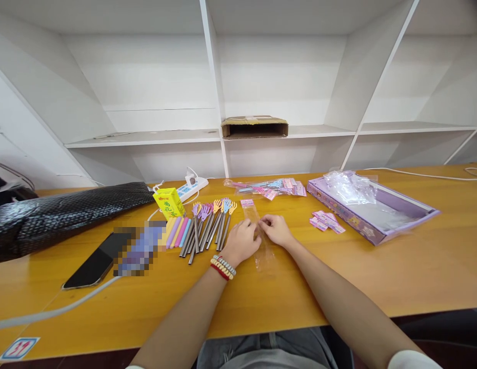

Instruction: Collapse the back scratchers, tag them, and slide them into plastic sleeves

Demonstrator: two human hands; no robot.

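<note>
A long clear plastic bag [264, 259] with a pink label [247, 203] at its far end lies flat on the table in front of me. My left hand [243, 241] rests on its left side with curled fingers closed on the film. From the right, my right hand [276, 229] pinches the bag's edge, its fingertips close to the left hand's. Just left of the hands lie several back scratchers [210, 225] with metal rods and coloured claw heads. Beside them is a row of pastel sleeves [178, 233].
Bagged back scratchers [267, 187] lie at the back. Pink cards [326, 221] and a purple box [377, 205] of clear bags are on the right. Leftward are a yellow drink carton [169, 203], power strip [192, 189], phone [98, 261] and black bubble-wrap parcel [69, 218].
</note>
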